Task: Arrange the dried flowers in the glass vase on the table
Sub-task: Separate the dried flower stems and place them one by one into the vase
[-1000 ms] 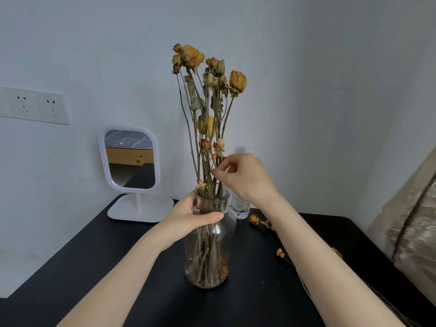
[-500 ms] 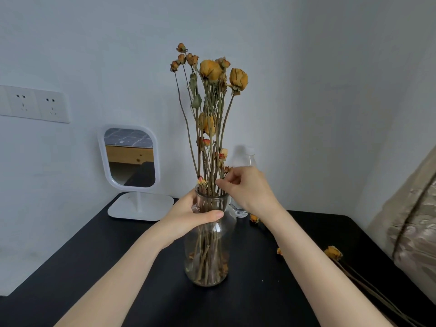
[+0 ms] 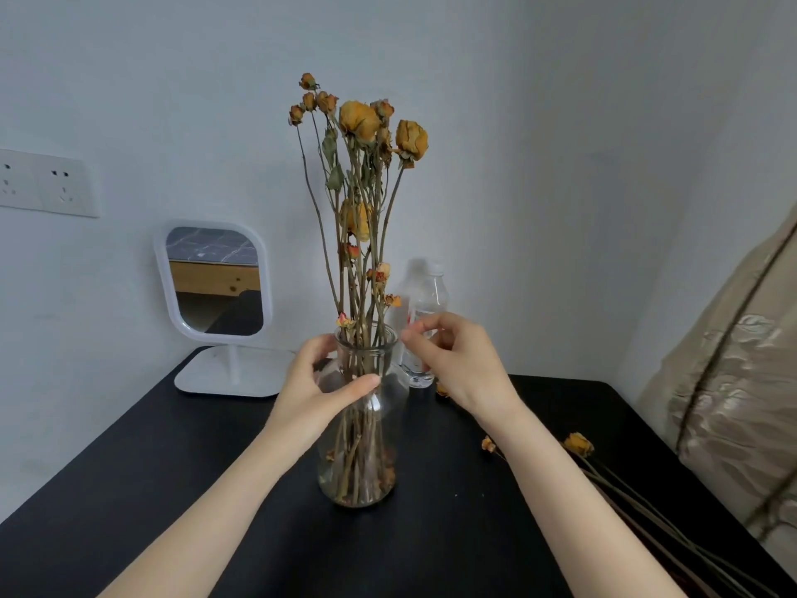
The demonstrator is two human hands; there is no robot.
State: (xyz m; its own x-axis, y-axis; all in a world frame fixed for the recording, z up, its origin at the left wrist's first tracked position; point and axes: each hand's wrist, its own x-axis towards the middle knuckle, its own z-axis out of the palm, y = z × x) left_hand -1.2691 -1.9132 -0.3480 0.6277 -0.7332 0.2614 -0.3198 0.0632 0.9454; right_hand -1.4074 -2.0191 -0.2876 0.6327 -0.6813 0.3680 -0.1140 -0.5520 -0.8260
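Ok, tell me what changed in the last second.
The right hand let go of the dried flowers and drew back right of the rim, holding nothing. The left hand still grips the glass vase, standing in place on the table.

At nine o'clock the wall socket (image 3: 47, 183) is cut by the edge. At four o'clock the loose dried flowers (image 3: 578, 445) run out of frame. The right hand (image 3: 457, 364) covers part of the bottle (image 3: 425, 295); whether its blurred fingertips (image 3: 409, 337) pinch anything is unclear.

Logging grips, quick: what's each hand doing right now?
Left hand: grips the glass vase at its neck.
Right hand: loosely curled, holding nothing, beside the rim.
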